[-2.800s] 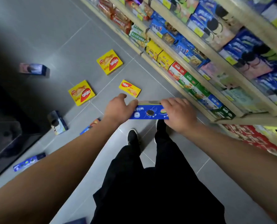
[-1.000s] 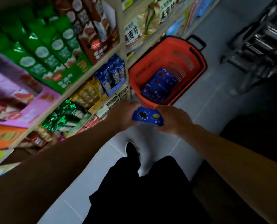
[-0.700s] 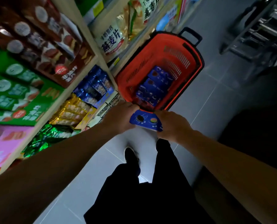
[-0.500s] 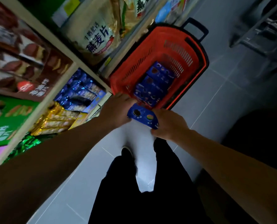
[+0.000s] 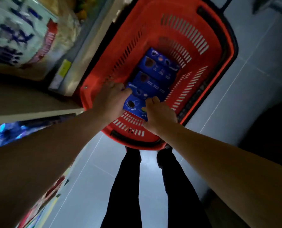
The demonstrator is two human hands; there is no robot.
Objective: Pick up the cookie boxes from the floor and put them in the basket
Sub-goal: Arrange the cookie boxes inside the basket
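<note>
head view looks down at two bare arms reaching into a red basket. far left is a shelf (image 5: 38, 111) with a big pale bag (image 5: 20, 35) on it, all blurry, and a yellow price tag (image 5: 65, 67) on the shelf edge. under the shelf board some shiny blue packs (image 5: 10, 134) show, blurry too. next comes the left hand (image 5: 109, 100). it is inside the near end of the basket (image 5: 216, 63), and its fingers wrap the left end of a blue cookie box (image 5: 134, 106). the box is low in the basket, just over the near wall with its white slots, and it is tilted a little. whether it rests on the bottom cannot be told. behind it, more blue boxes (image 5: 155, 74) lie in a row along the middle of the basket, one after the other, running away from the person. the held box touches or sits just beside the nearest one. the right hand (image 5: 159, 116) grips the right end of the same box, with its fingers curled over the edge. so both hands hold one box between them. the basket stands on the grey tile floor (image 5: 245, 89), close to the shelf. it has a black rim and a black handle at the far end. below the basket two legs in black trousers (image 5: 125, 186) stand side by side, right next to its near wall. far right the floor goes dark.
</note>
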